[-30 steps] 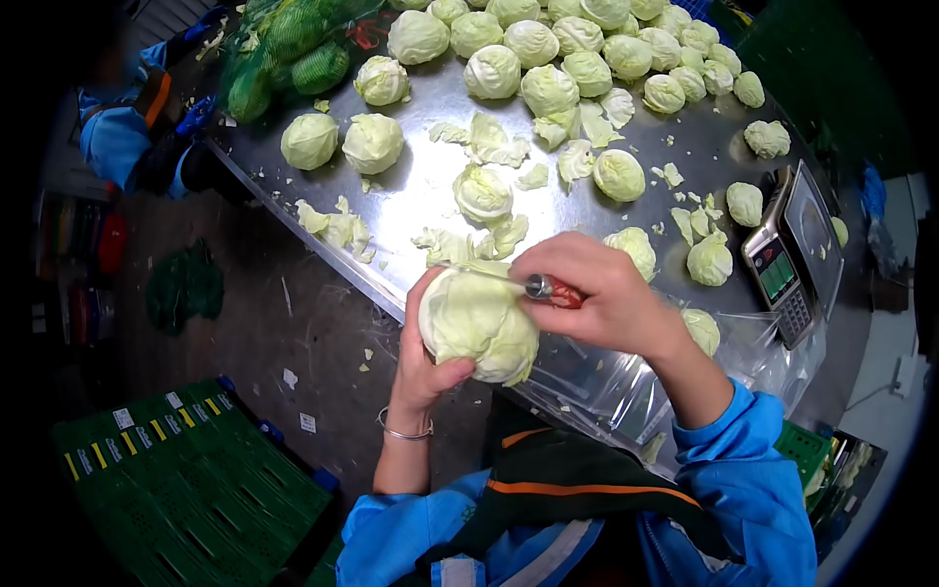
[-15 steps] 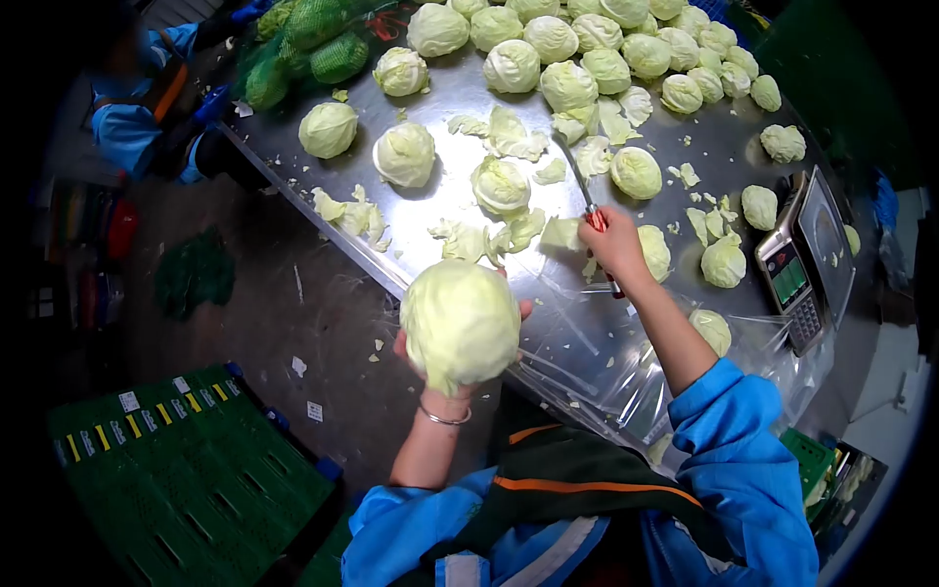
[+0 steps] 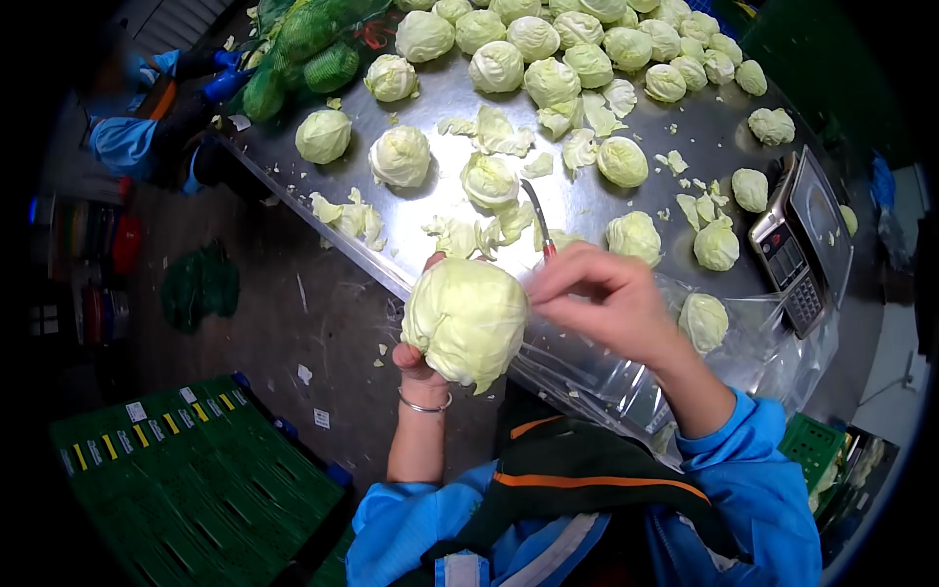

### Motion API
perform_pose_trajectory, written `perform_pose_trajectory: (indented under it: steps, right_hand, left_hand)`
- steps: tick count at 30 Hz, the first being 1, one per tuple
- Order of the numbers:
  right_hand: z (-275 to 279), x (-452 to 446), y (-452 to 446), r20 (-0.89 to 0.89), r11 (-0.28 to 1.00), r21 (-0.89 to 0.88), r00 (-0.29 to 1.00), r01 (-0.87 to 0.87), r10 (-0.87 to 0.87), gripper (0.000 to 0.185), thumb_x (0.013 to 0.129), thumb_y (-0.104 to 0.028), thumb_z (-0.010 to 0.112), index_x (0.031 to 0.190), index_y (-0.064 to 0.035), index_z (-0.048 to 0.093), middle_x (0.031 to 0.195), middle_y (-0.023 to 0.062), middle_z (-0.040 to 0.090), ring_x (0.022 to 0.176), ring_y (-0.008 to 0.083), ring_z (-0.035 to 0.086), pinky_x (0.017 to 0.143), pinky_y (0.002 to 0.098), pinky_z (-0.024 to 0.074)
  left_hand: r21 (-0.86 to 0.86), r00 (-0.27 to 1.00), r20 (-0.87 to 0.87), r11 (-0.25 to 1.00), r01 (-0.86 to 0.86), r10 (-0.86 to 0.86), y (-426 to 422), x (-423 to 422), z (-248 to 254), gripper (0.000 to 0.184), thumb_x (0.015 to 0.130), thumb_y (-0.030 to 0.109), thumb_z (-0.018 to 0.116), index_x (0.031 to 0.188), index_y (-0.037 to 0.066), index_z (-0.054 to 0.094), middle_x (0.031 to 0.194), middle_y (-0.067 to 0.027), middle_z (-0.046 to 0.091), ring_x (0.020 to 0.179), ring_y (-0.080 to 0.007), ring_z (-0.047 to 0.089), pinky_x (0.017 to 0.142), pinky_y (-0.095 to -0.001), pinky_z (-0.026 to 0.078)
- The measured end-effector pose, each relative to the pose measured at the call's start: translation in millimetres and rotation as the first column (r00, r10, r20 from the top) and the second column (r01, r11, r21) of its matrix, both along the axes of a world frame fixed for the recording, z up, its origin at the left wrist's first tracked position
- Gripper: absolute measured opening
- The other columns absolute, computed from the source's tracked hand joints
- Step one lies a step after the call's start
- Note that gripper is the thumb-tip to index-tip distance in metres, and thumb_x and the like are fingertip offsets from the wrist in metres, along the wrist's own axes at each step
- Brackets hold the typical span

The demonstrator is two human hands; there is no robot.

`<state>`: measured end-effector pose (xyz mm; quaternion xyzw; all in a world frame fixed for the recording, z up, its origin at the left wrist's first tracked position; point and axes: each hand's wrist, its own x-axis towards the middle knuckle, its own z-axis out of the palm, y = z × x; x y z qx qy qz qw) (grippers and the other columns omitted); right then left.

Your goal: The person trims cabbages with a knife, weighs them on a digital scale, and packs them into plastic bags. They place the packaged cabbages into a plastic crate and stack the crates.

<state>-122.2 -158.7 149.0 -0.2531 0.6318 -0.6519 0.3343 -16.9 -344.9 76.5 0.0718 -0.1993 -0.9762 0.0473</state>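
A large pale green cabbage [image 3: 465, 318] rests in my left hand [image 3: 416, 360], its thumb at the lower left side and most fingers hidden behind. My right hand [image 3: 611, 303] is beside the cabbage's right edge, thumb and fingers drawn together in a pinch; whatever is between the tips is too small to tell. A knife [image 3: 535, 213] with a curved blade and red handle shows just beyond the right hand; the handle's lower end is hidden, and I cannot tell whether it lies on the table or touches the hand. Loose leaves [image 3: 455, 238] lie beyond the cabbage.
Many cabbages [image 3: 587, 65] crowd the far side of the metal table [image 3: 284, 191]. A scale [image 3: 787, 259] stands right, by clear plastic film [image 3: 626, 377]. Green net bags [image 3: 303, 44] lie far left, near a blue-gloved person [image 3: 127, 142]. Green crates [image 3: 196, 479] stand lower left.
The right hand was at the cabbage with the knife, swung away right with it, then came back to the cabbage's side. The left hand has turned the cabbage.
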Motion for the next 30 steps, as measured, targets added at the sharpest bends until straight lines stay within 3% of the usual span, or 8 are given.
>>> perform_pose_trajectory:
  steps: [2, 9, 14, 19, 21, 24, 26, 30]
  right_hand:
    - [9, -1, 13, 0.257, 0.991, -0.106, 0.965, 0.08, -0.05, 0.031, 0.074, -0.009, 0.073, 0.101, -0.0025, 0.061, 0.101, 0.0067, 0.061, 0.085, 0.0092, 0.06, 0.072, 0.0215, 0.0497]
    - [23, 33, -3, -0.635, 0.956, 0.047, 0.747, 0.29, -0.195, 0.027, 0.071, -0.013, 0.071, 0.094, -0.0027, 0.062, 0.089, 0.0084, 0.063, 0.08, 0.0193, 0.062, 0.072, 0.0283, 0.0494]
    - [25, 54, 12, -0.744, 0.93, -0.005, 0.62, 0.367, -0.249, 0.02, 0.072, -0.009, 0.067, 0.091, -0.003, 0.063, 0.079, 0.0088, 0.065, 0.068, 0.024, 0.063, 0.067, 0.031, 0.0509]
    - [31, 44, 37, -0.119, 0.942, 0.178, 0.957, 0.284, -0.266, 0.029, 0.08, -0.013, 0.064, 0.106, -0.0004, 0.06, 0.09, 0.0117, 0.067, 0.08, 0.0193, 0.065, 0.073, 0.0295, 0.0511]
    - [-2, 9, 36, 0.043, 0.851, -0.029, 0.851, 0.524, -0.523, 0.051, 0.083, -0.017, 0.064, 0.126, 0.0014, 0.044, 0.106, 0.0181, 0.062, 0.086, 0.0194, 0.063, 0.079, 0.0288, 0.0494]
    - [-8, 15, 53, -0.436, 0.707, 0.088, 0.665, 0.702, -0.606, 0.07, 0.083, -0.019, 0.065, 0.137, 0.0006, 0.025, 0.121, 0.0233, 0.05, 0.1, 0.0222, 0.057, 0.083, 0.0297, 0.0477]
    - [27, 60, 83, 0.109, 0.945, -0.022, 0.94, 0.327, -0.323, 0.075, 0.082, -0.021, 0.066, 0.14, -0.0028, 0.023, 0.136, 0.0227, 0.034, 0.124, 0.0286, 0.037, 0.097, 0.0384, 0.0388]
    - [42, 114, 115, -0.12, 1.0, 0.008, 0.993, -0.021, 0.022, 0.112, 0.063, -0.016, 0.082, 0.145, -0.0134, 0.007, 0.148, 0.01, 0.011, 0.135, 0.0245, 0.015, 0.107, 0.0431, 0.0252]
  left_hand:
    - [-0.073, 1.0, -0.027, 0.997, 0.0, -0.002, -4, 3, 2, 0.117, 0.043, 0.034, 0.084, 0.14, 0.014, 0.021, 0.138, -0.0219, 0.032, 0.126, -0.0371, 0.037, 0.104, -0.0496, 0.034]
    - [-0.356, 0.986, -0.133, 0.923, -0.147, 0.105, 9, 13, 27, 0.115, 0.044, 0.034, 0.085, 0.139, 0.015, 0.023, 0.14, -0.0217, 0.029, 0.127, -0.0376, 0.036, 0.103, -0.0503, 0.035]
    - [-0.587, 0.974, -0.222, 0.792, -0.17, 0.045, 16, 31, 37, 0.113, 0.046, 0.038, 0.085, 0.139, 0.015, 0.024, 0.142, -0.0212, 0.026, 0.127, -0.0375, 0.035, 0.103, -0.0494, 0.035]
    - [-0.213, 0.974, -0.222, 0.972, -0.102, 0.053, 40, 47, 25, 0.114, 0.048, 0.042, 0.084, 0.141, 0.023, 0.021, 0.143, -0.0185, 0.024, 0.129, -0.0403, 0.03, 0.101, -0.0563, 0.033]
    - [0.074, 0.972, -0.234, 0.997, 0.013, 0.005, 55, 53, 21, 0.108, 0.054, 0.053, 0.076, 0.142, 0.028, 0.019, 0.146, -0.0162, 0.02, 0.129, -0.0455, 0.025, 0.097, -0.0651, 0.032]
    - [0.561, 0.965, -0.258, 0.807, 0.185, -0.042, 78, 59, 2, 0.08, 0.073, 0.058, 0.059, 0.14, 0.027, 0.027, 0.146, -0.0134, 0.021, 0.128, -0.0421, 0.028, 0.087, -0.069, 0.036]
    - [0.551, 0.967, -0.246, 0.812, 0.19, -0.059, 95, 67, 6, 0.09, 0.067, 0.065, 0.059, 0.141, 0.025, 0.025, 0.146, -0.0162, 0.021, 0.125, -0.0474, 0.029, 0.091, -0.0653, 0.037]
    - [0.195, 0.993, 0.082, 0.978, 0.073, -0.09, 121, 84, 29, 0.09, 0.071, 0.058, 0.063, 0.14, 0.012, 0.027, 0.144, -0.0182, 0.026, 0.125, -0.0396, 0.036, 0.099, -0.0518, 0.037]
